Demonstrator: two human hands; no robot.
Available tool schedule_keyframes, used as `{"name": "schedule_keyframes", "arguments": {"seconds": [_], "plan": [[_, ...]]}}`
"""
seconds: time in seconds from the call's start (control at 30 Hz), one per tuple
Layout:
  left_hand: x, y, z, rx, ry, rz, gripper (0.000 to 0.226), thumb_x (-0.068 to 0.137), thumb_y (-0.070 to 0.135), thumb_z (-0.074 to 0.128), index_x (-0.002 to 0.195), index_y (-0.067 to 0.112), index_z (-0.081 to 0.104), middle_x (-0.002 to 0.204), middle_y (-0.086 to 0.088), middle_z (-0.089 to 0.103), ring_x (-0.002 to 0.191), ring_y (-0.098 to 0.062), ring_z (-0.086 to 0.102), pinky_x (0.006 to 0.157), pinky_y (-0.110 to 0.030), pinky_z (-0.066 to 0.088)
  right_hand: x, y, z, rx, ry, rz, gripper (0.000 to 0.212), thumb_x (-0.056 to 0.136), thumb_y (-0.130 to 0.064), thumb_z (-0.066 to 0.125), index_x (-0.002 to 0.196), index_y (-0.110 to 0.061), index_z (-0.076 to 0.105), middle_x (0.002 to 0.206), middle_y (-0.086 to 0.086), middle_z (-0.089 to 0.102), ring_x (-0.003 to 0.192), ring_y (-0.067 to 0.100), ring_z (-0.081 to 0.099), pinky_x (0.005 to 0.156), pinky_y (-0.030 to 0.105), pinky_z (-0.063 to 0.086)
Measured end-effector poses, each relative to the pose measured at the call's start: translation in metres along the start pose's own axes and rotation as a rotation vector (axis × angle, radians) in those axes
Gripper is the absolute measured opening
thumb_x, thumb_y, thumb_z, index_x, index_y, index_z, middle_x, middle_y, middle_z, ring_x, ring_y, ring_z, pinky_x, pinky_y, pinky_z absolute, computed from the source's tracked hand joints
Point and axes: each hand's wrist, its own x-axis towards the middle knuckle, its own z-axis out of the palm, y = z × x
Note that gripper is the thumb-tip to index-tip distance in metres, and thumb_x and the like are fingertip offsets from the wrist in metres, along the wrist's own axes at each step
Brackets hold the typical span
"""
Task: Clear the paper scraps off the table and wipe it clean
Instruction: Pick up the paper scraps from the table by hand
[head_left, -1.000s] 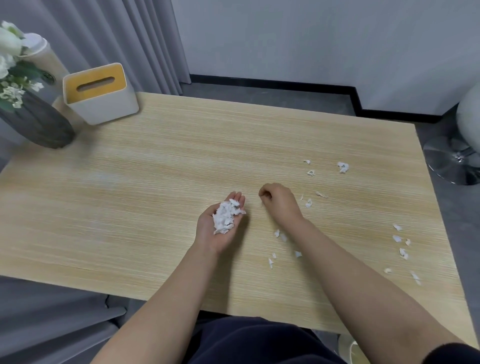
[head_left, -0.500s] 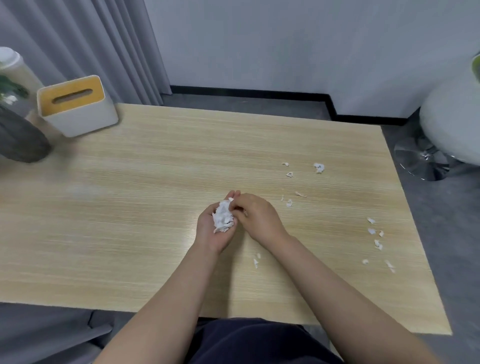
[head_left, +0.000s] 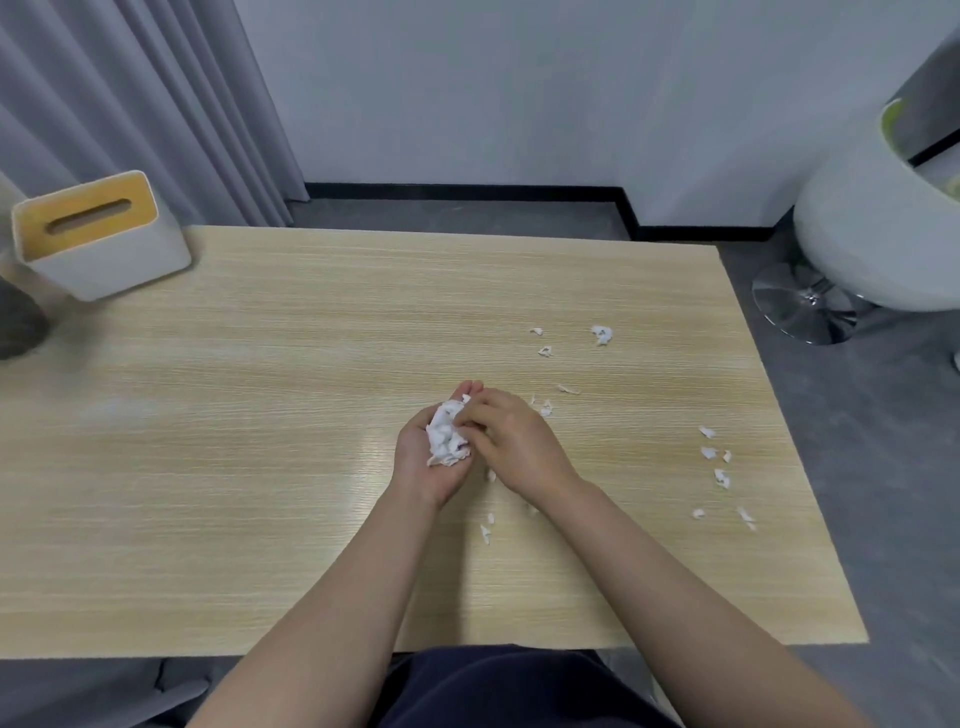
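- Both hands meet at mid-frame above the desk (head_left: 260, 467). Left hand (head_left: 434, 452): palm up, fingers loosely cupped round a wad of gathered scraps (head_left: 445, 435). Right hand (head_left: 511, 441): palm down, its curled fingers touching the wad; whether they pinch a fresh piece is hidden.
- Loose scraps on the desk all lie to the right of the hands: a near group (head_left: 545, 408) just beside the right hand's knuckles, a far group (head_left: 601, 334) toward upper right, a scattered line (head_left: 719, 475) near the right edge, and a few bits (head_left: 485, 532) between the forearms.
- Judgement: the right hand is the nearer to every remaining group, so it should fetch while the left serves as the tray.
- Tissue box (head_left: 98, 236), upper left; wiping not yet begun.
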Motion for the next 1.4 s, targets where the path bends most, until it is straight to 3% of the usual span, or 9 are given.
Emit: {"name": "schedule_keyframes", "arguments": {"seconds": [0.03, 0.1, 0.2, 0.27, 0.43, 0.53, 0.77, 1.0, 1.4], "plan": [[0.005, -0.002, -0.001, 0.022, 0.014, 0.007, 0.080, 0.071, 0.008, 0.073, 0.140, -0.007, 0.033, 0.120, 0.037, 0.025, 0.029, -0.008, 0.049, 0.027, -0.014, 0.034, 0.000, 0.002, -0.004, 0.024, 0.028, 0.018, 0.015, 0.091, -0.012, 0.057, 0.097, -0.009, 0.071, 0.105, 0.003, 0.063, 0.101, 0.017, 0.055, 0.083, 0.029, 0.044], [0.013, -0.003, 0.002, 0.106, 0.095, 0.021, 0.056, 0.092, 0.020, 0.044, 0.144, 0.002, 0.032, 0.113, 0.014, 0.057, 0.031, -0.006, 0.048, 0.027, -0.014, 0.034, 0.000, 0.007, -0.012, 0.039, 0.084, 0.052, 0.017, 0.092, -0.014, 0.057, 0.101, -0.011, 0.071, 0.105, 0.000, 0.063, 0.102, 0.014, 0.055, 0.082, 0.025, 0.042], [0.015, -0.006, 0.014, 0.036, 0.077, -0.004, 0.052, 0.073, 0.010, 0.053, 0.124, 0.001, 0.052, 0.089, -0.016, 0.070, 0.060, -0.022, 0.068, 0.048, -0.023, 0.055, 0.004, 0.019, -0.027, 0.044, 0.145, 0.067, 0.019, 0.093, -0.017, 0.057, 0.105, -0.011, 0.070, 0.103, 0.001, 0.064, 0.097, 0.015, 0.056, 0.081, 0.029, 0.045], [0.015, -0.014, 0.023, -0.021, 0.068, -0.011, 0.050, 0.074, 0.009, 0.050, 0.123, -0.001, 0.052, 0.086, -0.015, 0.070, 0.072, -0.027, 0.071, 0.065, -0.030, 0.057, 0.007, 0.029, -0.035, 0.090, 0.192, 0.075, 0.017, 0.092, -0.019, 0.058, 0.103, -0.013, 0.070, 0.099, -0.001, 0.064, 0.090, 0.012, 0.057, 0.079, 0.027, 0.046], [0.030, -0.014, 0.043, 0.165, 0.147, 0.029, 0.040, 0.078, 0.018, 0.042, 0.102, 0.002, 0.070, 0.106, -0.011, 0.070, 0.093, -0.023, 0.069, 0.069, -0.024, 0.051, 0.020, 0.063, -0.057, 0.099, 0.336, 0.151, 0.017, 0.092, -0.020, 0.059, 0.103, -0.011, 0.068, 0.098, -0.005, 0.059, 0.079, 0.005, 0.053, 0.073, 0.013, 0.038], [0.036, -0.019, 0.049, 0.121, 0.170, 0.007, 0.037, 0.080, 0.010, 0.042, 0.103, -0.006, 0.065, 0.110, -0.017, 0.066, 0.109, -0.029, 0.059, 0.100, -0.037, 0.040, 0.031, 0.090, -0.067, 0.060, 0.353, 0.236, 0.020, 0.093, -0.021, 0.059, 0.106, -0.009, 0.067, 0.106, 0.002, 0.061, 0.081, 0.006, 0.053, 0.076, 0.016, 0.038], [0.044, -0.030, 0.053, 0.225, 0.269, 0.099, 0.028, 0.096, 0.005, 0.035, 0.097, 0.000, 0.063, 0.084, -0.011, 0.072, 0.087, -0.020, 0.068, 0.068, -0.026, 0.056, 0.066, 0.163, -0.084, -0.016, 0.344, 0.548, 0.026, 0.092, -0.020, 0.057, 0.114, -0.009, 0.063, 0.116, 0.011, 0.056, 0.090, 0.019, 0.056, 0.075, 0.023, 0.037], [0.048, -0.025, 0.047, 0.160, 0.260, 0.097, 0.043, 0.065, 0.006, 0.051, 0.106, -0.002, 0.063, 0.102, -0.015, 0.070, 0.081, -0.021, 0.071, 0.075, -0.030, 0.056, 0.101, 0.204, -0.080, -0.110, 0.205, 0.706, 0.036, 0.090, -0.028, 0.057, 0.119, -0.006, 0.053, 0.119, 0.015, 0.054, 0.104, 0.032, 0.055, 0.078, 0.033, 0.043], [0.053, -0.018, 0.045, 0.163, 0.317, 0.140, 0.027, 0.074, 0.001, 0.052, 0.098, -0.002, 0.065, 0.097, -0.013, 0.070, 0.080, -0.020, 0.069, 0.076, -0.028, 0.055, 0.120, 0.219, -0.075, -0.175, 0.255, 0.631, 0.018, 0.093, -0.014, 0.046, 0.094, -0.008, 0.063, 0.099, 0.015, 0.062, 0.085, 0.032, 0.059, 0.064, 0.028, 0.039]]}}
